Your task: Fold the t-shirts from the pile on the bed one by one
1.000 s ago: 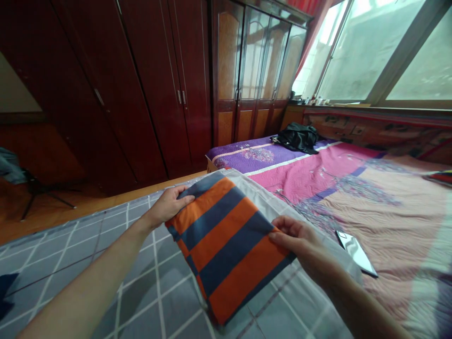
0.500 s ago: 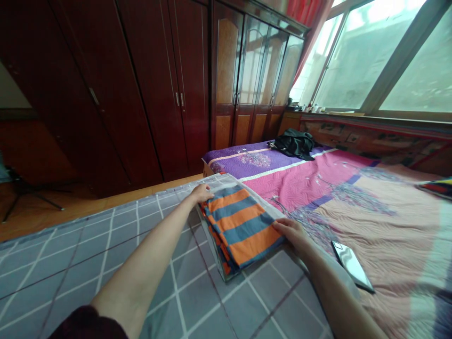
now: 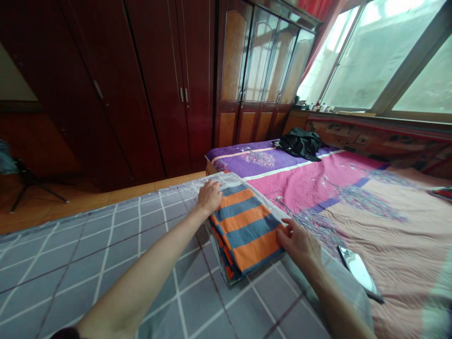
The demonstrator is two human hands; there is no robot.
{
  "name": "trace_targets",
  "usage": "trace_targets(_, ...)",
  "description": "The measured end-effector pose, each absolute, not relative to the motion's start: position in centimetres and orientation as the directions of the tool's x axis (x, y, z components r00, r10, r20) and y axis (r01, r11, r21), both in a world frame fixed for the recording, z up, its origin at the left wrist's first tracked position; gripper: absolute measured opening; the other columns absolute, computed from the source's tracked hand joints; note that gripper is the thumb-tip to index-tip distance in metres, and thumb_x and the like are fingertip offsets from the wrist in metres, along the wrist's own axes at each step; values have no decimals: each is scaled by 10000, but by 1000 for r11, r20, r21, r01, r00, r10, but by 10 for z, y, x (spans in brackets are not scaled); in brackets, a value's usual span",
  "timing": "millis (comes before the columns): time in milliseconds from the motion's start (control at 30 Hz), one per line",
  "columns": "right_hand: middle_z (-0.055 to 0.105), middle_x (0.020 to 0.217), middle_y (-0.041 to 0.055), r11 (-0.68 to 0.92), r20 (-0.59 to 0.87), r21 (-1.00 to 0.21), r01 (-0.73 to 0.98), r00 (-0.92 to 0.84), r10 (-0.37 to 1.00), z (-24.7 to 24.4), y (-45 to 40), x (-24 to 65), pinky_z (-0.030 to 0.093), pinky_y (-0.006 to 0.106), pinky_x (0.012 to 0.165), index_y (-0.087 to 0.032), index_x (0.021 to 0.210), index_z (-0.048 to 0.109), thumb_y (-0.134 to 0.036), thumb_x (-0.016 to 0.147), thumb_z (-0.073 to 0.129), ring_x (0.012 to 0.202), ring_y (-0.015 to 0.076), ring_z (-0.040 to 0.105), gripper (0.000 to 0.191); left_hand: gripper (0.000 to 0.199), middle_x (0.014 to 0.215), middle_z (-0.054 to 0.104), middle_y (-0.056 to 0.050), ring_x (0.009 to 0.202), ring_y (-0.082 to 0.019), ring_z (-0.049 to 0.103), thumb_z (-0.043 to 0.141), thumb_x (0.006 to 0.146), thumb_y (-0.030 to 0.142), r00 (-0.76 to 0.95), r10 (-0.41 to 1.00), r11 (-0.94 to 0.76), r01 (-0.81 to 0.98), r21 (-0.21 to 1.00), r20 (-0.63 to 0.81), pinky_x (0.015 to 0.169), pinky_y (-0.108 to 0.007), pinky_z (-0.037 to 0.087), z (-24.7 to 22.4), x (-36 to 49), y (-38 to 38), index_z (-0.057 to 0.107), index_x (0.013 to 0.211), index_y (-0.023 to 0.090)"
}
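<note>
Reaching forward, my bare forearms pass over a gray sheet [image 3: 134, 263] with a pattern of pale and dark lines, which spreads out to the left of a folded cloth [image 3: 247, 230]. The cloth, banded in orange and slate blue, lies flat on the sheet, close to its right-hand border, with several folded layers showing along its left side. My right hand [image 3: 299, 239] is at the cloth's right corner, fingers partly curled and thumb against the edge; I cannot tell whether it pinches the fabric. My left hand [image 3: 211, 197] lies at the cloth's far left corner with its fingers close together and bent down; their tips are hidden, so I cannot tell whether they grip.

To the right of the cloth, well apart from it, a phone [image 3: 360, 273] with a shiny back rests on a quilt [image 3: 381, 207] of purple, pink and peach panels. Beyond the cloth, toward the right, a crumpled black bundle [image 3: 299, 143] sits on the quilt. Farther past the cloth stand a dark red wardrobe [image 3: 158, 84] and, beside it, a cabinet [image 3: 261, 70] with shiny doors. Far off to the cloth's right is a large window [image 3: 381, 61] with a red curtain [image 3: 325, 37].
</note>
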State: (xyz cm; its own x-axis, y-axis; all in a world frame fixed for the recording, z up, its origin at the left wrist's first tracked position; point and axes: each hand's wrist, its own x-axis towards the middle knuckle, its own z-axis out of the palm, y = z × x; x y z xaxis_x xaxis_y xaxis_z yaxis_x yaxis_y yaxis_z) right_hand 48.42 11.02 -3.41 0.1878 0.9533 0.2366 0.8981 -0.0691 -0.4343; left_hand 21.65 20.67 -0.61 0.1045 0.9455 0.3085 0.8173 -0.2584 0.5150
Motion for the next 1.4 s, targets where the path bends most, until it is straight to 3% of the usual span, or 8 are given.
trace_targets(133, 581, 1209, 126, 238, 456, -317, 918, -72, 887, -17, 120, 463, 432, 415, 911, -176, 1151, 579, -383, 845, 460, 1106, 274, 549, 388, 367, 1310, 527, -85, 1250, -245, 434, 515, 865, 425, 369, 876, -478, 752, 454, 311, 1092, -397, 271, -11, 251, 150, 585, 1153, 208)
trace_targets(267, 484, 1354, 149, 417, 427, -281, 865, -276, 861, -7, 160, 432, 356, 404, 1024, -157, 1275, 508, -416, 886, 433, 1246, 256, 450, 473, 635, 1474, 343, -128, 1393, -324, 201, 366, 872, 622, 494, 839, -539, 699, 470, 228, 1116, -587, 102, -27, 262, 107, 417, 1359, 218)
trace_targets(367, 340, 1467, 156, 391, 267, -169, 905, -339, 902, -15, 196, 410, 270, 408, 1076, -134, 1383, 397, -474, 904, 406, 1345, 266, 314, 586, 792, 1511, 255, -151, 1412, -339, 116, 387, 825, 673, 447, 879, -464, 722, 513, 167, 1134, -577, 40, -37, 262, 99, 321, 1433, 170)
trace_targets(467, 299, 1488, 158, 345, 158, -126, 930, -325, 932, -33, 219, 397, 220, 436, 1087, -107, 1413, 353, -527, 923, 340, 1375, 292, 242, 646, 894, 1529, 173, -166, 1418, -342, 59, 443, 790, 652, 403, 904, -414, 749, 518, 140, 1146, -551, -3, -43, 262, 101, 242, 1464, 100)
trace_targets(767, 287, 1481, 197, 301, 90, -83, 950, -294, 952, -36, 226, 388, 179, 449, 1083, -75, 1423, 316, -582, 918, 288, 1378, 319, 211, 717, 1046, 1525, -56, -190, 1404, -322, -117, 534, 724, 596, 227, 969, -241, 773, 586, 99, 1164, -523, -4, -48, 267, 99, 103, 1468, 1)
trace_targets(1000, 239, 1489, 233, 340, 63, -76, 937, -336, 940, -36, 244, 330, 150, 451, 1069, -79, 1439, 286, -675, 860, 318, 1361, 376, 214, 831, 1139, 1518, -94, -227, 1390, -335, -139, 608, 674, 547, 147, 980, -197, 779, 596, 131, 1172, -506, 24, -62, 272, 101, 7, 1454, -24)
trace_targets(1167, 225, 1493, 230, 290, 43, -78, 954, -287, 957, -46, 259, 310, 108, 524, 1052, -129, 1440, 303, -710, 841, 287, 1350, 432, 195, 835, 1030, 1530, 3, -240, 1400, -353, -63, 580, 694, 460, 111, 968, -220, 802, 555, 224, 1155, -534, 74, -65, 274, 99, 70, 1453, -15)
trace_targets(1400, 227, 1509, 181, 307, 42, -63, 950, -305, 951, -31, 258, 348, 207, 411, 1062, -142, 1467, 221, -713, 848, 253, 1361, 336, 246, 843, 1007, 1526, 12, -238, 1396, -343, -85, 569, 700, 483, 85, 985, -158, 794, 587, 149, 1149, -524, 26, -54, 271, 96, 130, 1454, -19)
